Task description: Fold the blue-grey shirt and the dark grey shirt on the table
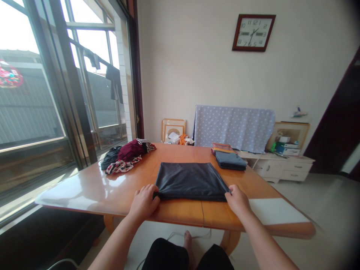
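Note:
A dark, slightly shiny black cloth (189, 180) lies folded flat in a rectangle on the orange wooden table (180, 212). My left hand (144, 200) is closed, pinching the cloth's near left corner. At the near right corner my right hand (238, 198) pinches the cloth too, fingers closed on its edge. Both hands rest low on the tabletop near the front edge.
A heap of unfolded clothes (126, 155) lies at the table's far left. Folded blue cloth (230, 160) and a striped folded piece (222, 147) sit at the far right. Behind are a dotted covered object (233, 127), a white cabinet (281, 167) and large windows at left.

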Motion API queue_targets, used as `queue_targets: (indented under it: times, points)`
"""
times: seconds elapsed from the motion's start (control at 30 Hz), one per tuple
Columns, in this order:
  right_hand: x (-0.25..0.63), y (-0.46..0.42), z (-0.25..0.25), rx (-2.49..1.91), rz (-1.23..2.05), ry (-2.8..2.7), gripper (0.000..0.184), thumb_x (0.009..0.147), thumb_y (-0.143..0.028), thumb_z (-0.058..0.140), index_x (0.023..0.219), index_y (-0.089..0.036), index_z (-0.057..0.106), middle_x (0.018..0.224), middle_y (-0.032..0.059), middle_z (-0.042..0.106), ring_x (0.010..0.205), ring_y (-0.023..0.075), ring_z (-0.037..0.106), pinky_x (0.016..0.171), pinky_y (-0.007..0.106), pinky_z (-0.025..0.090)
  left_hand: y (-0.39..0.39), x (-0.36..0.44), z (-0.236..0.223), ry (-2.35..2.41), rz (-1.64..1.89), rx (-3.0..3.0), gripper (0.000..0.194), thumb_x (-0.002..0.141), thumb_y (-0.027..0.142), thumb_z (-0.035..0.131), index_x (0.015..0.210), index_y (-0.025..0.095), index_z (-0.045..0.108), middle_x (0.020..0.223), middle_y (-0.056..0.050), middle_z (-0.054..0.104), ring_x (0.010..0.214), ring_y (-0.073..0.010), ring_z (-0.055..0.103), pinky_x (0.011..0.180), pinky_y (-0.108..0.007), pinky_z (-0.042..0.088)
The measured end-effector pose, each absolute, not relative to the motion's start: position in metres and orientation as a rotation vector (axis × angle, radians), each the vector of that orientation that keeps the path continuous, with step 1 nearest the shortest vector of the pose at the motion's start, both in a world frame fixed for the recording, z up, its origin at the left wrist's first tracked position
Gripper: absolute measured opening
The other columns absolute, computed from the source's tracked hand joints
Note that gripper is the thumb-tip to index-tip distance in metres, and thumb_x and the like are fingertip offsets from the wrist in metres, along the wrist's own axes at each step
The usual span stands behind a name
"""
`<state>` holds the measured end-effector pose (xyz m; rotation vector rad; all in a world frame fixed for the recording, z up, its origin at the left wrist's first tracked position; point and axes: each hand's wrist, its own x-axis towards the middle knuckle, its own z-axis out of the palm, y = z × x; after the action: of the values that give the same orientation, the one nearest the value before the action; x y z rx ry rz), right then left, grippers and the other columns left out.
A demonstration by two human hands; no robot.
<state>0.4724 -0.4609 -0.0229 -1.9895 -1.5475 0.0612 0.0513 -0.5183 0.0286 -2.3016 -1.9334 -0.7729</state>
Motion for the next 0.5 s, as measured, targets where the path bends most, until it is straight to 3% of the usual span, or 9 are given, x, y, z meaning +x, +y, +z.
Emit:
queue_targets:
  times: [0.27,0.4,0.5]
  points:
    - [0.464,-0.465,-0.017,-2.028,0.014,-1.582,0.031,0.084,-0.024,0.052,0.113,-0.018,0.057,0.104,0.0116,0.069,0.097,0.0242,0.066,0.079,0.029,0.044,-0.524,0.063,0.034,-1.787,-0.770,-2.404,0.026,0.078,0.023,0.058,0.103,0.028,0.064,0.106,-0.005,0.064,0.107,-0.0260,0.054,0.097,-0.038,0.034]
    - [0.458,-0.473,-0.007,-2.165,0.010,-1.577,0.036,0.086,-0.034,0.052,0.117,-0.018,0.058,0.111,0.0158,0.066,0.100,0.0271,0.066,0.077,0.033,0.045,-0.519,0.060,0.032,-1.785,-0.733,-2.445,0.025,0.077,0.020,0.056,0.098,0.027,0.065,0.103,-0.004,0.064,0.102,-0.0246,0.056,0.095,-0.037,0.034]
    - [0.456,-0.478,0.001,-2.295,0.075,-1.572,0.036,0.088,-0.045,0.049,0.109,-0.020,0.062,0.111,0.0165,0.067,0.098,0.0307,0.067,0.073,0.037,0.045,-0.515,0.056,0.030,-1.801,-0.713,-2.433,0.025,0.077,0.019,0.054,0.099,0.027,0.064,0.104,-0.004,0.064,0.103,-0.0245,0.056,0.093,-0.036,0.035]
